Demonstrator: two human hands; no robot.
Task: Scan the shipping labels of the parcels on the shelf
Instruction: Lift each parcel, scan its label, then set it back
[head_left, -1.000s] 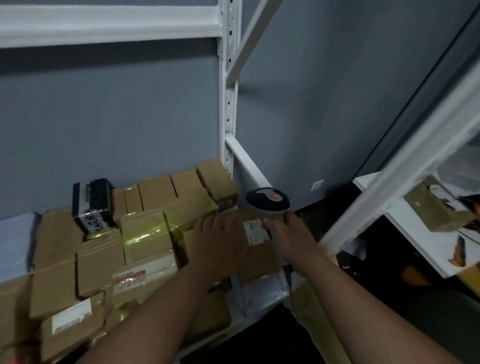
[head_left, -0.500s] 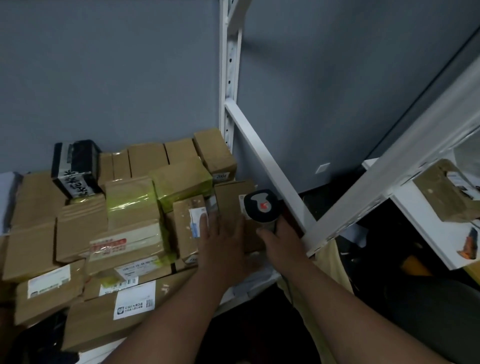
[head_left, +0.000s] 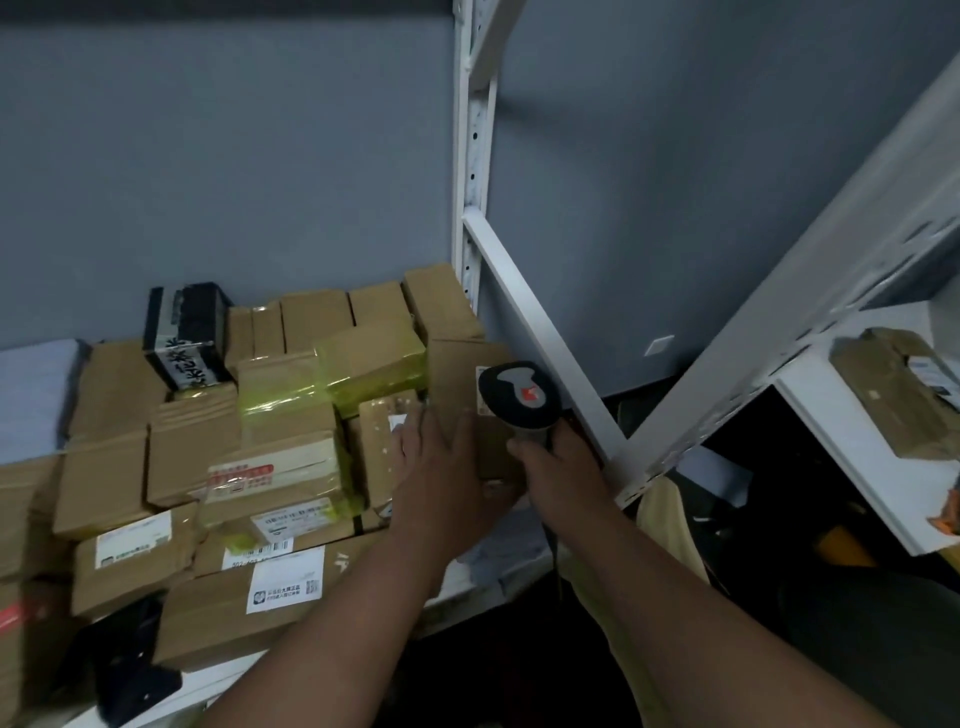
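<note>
Scanner (head_left: 519, 397) up; rack brace (head_left: 540, 332) beside.

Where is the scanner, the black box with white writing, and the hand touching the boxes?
barcode scanner (head_left: 519, 397): head view, on its dark head near the red mark.
black box (head_left: 188, 332): head view, on its dark top face.
left hand (head_left: 441, 467): head view, on the back of the hand.
</note>
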